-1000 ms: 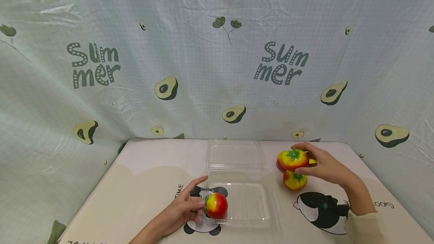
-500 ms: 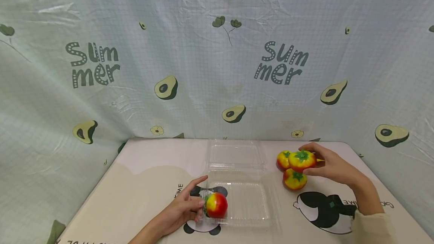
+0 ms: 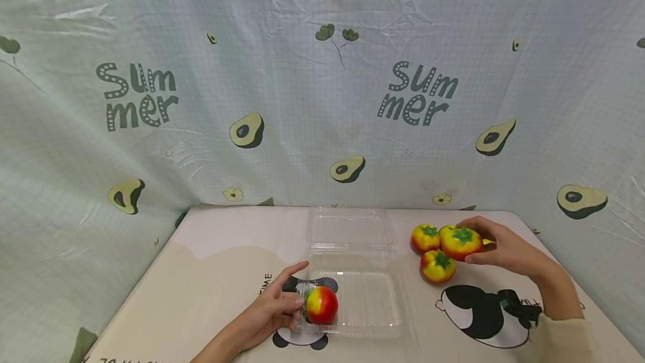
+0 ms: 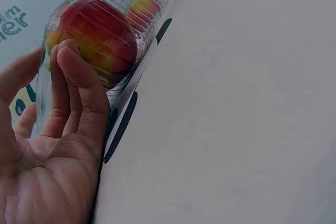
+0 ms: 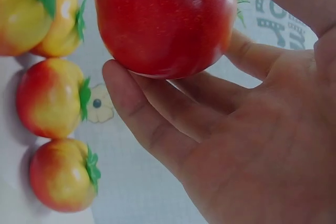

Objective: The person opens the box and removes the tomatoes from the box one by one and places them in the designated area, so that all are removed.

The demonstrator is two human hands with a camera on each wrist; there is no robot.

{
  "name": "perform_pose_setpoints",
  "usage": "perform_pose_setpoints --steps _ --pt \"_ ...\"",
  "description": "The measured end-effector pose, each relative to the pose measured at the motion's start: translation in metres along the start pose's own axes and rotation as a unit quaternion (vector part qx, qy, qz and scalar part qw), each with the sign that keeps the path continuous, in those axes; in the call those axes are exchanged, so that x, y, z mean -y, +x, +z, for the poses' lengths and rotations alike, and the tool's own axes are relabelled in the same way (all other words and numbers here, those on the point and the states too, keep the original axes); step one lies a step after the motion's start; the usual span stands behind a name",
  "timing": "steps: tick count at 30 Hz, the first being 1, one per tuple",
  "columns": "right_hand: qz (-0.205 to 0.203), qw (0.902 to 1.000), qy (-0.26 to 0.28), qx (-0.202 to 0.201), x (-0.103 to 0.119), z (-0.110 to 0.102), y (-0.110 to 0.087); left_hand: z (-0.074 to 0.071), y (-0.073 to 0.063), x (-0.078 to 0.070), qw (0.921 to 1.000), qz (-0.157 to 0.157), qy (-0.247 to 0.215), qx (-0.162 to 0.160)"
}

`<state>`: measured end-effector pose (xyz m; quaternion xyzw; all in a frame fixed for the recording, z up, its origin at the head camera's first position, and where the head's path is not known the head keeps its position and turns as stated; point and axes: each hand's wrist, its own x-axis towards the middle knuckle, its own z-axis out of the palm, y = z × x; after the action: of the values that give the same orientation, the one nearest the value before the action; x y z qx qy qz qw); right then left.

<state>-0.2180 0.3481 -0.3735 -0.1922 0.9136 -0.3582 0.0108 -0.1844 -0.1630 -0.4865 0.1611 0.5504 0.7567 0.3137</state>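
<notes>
- Palm-up, the right hand (image 3: 504, 248) reached in from the right side of the table, its fingers (image 5: 152, 124) and thumb curled round a smooth, round red-and-yellow toy tomato with a green leafy cap (image 3: 460, 241), held just above the tabletop.
- Seen from the right wrist, that glossy tomato (image 5: 163, 22) rested on the fingertips, its red underside turned to the camera.
- Low at the near edge, the left hand (image 3: 274, 310) lay on its side, forearm running back toward the body, with its fingers (image 4: 79, 93) nearly straight and pressed flat against the left wall of a clear, thin, ribbed plastic clamshell box (image 3: 373, 301); it gripped nothing.
- Inside that box, against the same wall, sat a second round red-and-yellow tomato (image 3: 321, 305), showing through the plastic (image 4: 97, 38) right beside the fingertips.
- The box's transparent hinged lid (image 3: 350, 229) lay open and flat behind the tray.
- Just left of the held tomato, two more small yellow-red tomatoes with green caps (image 3: 425, 238) (image 3: 438, 266) sat on the table, close together.
- Everything rested on a smooth cream table mat printed with black-and-white pandas (image 3: 211, 273).
- Behind hung a creased pale-green gridded cloth with avocado prints and the word "Summer" (image 3: 322, 83).
</notes>
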Motion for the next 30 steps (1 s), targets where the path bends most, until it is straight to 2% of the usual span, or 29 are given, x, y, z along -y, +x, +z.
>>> perform_pose_setpoints --steps 7,19,30 --pt "0.02 0.9998 -0.007 0.005 -0.009 -0.003 -0.003 0.0 0.0 0.0 1.0 0.002 -0.002 0.003" --pt "0.024 0.9994 -0.026 0.0 -0.027 -0.005 -0.008 0.0 0.001 -0.001 1.0 0.001 -0.005 0.0" --pt "0.038 0.9988 -0.024 0.02 -0.033 -0.007 -0.012 0.0 0.001 0.0 1.0 0.001 -0.004 0.001"
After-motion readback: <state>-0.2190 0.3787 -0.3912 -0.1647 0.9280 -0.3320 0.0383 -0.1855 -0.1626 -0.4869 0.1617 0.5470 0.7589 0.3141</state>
